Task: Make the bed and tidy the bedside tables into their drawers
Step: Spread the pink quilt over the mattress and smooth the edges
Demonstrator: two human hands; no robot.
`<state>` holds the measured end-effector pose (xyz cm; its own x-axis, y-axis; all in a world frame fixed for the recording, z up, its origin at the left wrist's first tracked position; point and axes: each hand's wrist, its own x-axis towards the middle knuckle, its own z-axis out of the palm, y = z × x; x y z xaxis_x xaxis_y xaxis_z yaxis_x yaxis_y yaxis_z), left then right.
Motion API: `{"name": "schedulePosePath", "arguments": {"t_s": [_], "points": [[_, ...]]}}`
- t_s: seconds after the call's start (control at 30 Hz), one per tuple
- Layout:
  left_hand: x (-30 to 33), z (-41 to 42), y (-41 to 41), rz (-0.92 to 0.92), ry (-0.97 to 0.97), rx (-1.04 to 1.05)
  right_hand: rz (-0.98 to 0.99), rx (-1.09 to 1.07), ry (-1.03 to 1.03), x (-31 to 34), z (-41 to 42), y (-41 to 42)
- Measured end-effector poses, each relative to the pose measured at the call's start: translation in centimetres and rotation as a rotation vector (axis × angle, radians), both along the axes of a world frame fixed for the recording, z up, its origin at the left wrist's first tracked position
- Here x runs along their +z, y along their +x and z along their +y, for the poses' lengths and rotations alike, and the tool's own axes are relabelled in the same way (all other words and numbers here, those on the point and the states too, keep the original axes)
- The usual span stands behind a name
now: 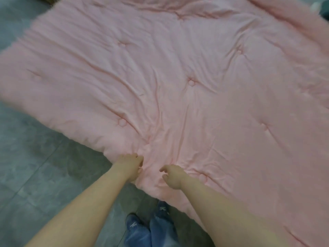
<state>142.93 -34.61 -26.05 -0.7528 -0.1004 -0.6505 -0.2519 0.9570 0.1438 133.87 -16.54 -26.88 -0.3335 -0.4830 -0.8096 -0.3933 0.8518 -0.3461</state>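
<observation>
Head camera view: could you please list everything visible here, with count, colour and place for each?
quilt: one, pink, tufted and creased, spread across most of the view
floor: grey tiles, along the left side and the near edge
blurred items: at the top left and top right corners, too unclear to name
trouser legs: two, blue denim, at the bottom centre, below the quilt's near edge
left hand: one, fingers curled in a grip on the quilt's near edge
right hand: one, fingers loosely curled just over the quilt beside the left hand; whether it has hold of the fabric is unclear
</observation>
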Motion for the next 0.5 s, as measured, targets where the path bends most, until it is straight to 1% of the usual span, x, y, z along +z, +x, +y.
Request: {"name": "schedulePosePath", "arguments": {"t_s": [0.1, 0.27, 0.4, 0.5], "points": [[5.6, -1.4, 0.3, 0.027, -0.027, 0.099, 0.024, -0.007, -0.041, 5.0, -1.6, -1.7], [13.6, -5.7, 2.1, 0.132, -0.123, 0.283, 0.116, -0.05, -0.119, 12.3, -5.9, -3.9], [17.7, -9.2, 4.6, 0.205, -0.157, 0.411, 0.123, -0.102, -0.159, 15.8, -10.1, -3.9], [19.1, -12.7, 7.3, 0.238, -0.173, 0.465, 0.132, -0.073, -0.192, 17.2, -14.0, -2.7]]}}
